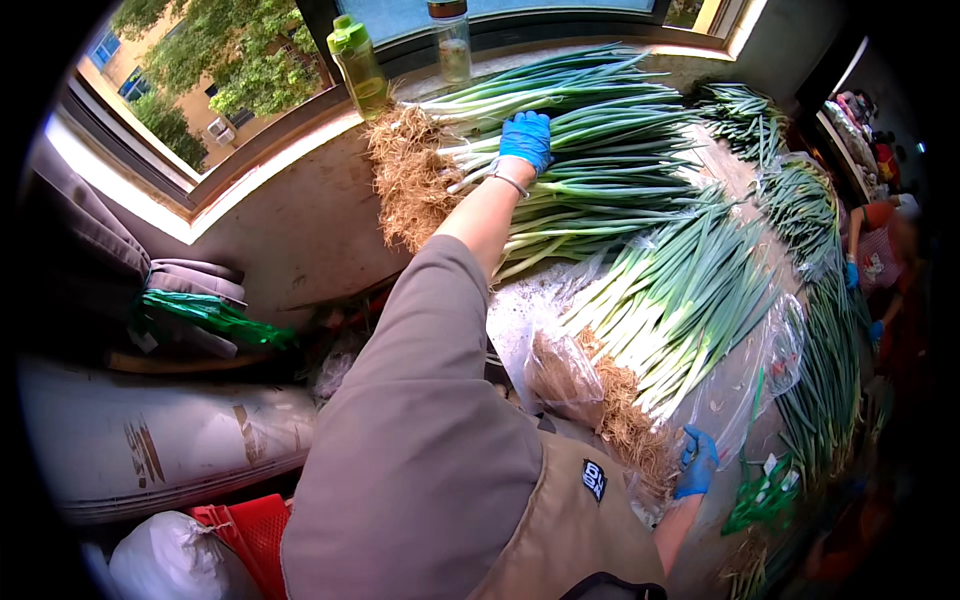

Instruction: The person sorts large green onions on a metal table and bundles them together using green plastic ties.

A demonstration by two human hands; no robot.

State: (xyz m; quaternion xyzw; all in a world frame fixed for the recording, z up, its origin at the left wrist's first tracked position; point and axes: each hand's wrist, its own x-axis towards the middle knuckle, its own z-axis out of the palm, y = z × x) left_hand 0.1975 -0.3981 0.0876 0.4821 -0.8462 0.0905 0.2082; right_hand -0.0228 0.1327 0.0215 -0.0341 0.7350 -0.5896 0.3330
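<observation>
My left hand, in a blue glove, lies on a large heap of green onions near the window; its fingers are partly hidden, so a grip cannot be made out. The heap's brown roots point left. Nearer me, a second bunch of green onions lies slantwise on clear plastic film, its roots towards my body. My right hand, also gloved in blue, is beside those roots at the film's edge, with fingers curled; whether it pinches anything is unclear.
A green-capped bottle and a clear bottle stand by the window. More green onions line the table's right side, near green ties. A co-worker with blue gloves is at the far right. A white sack and red crate are lower left.
</observation>
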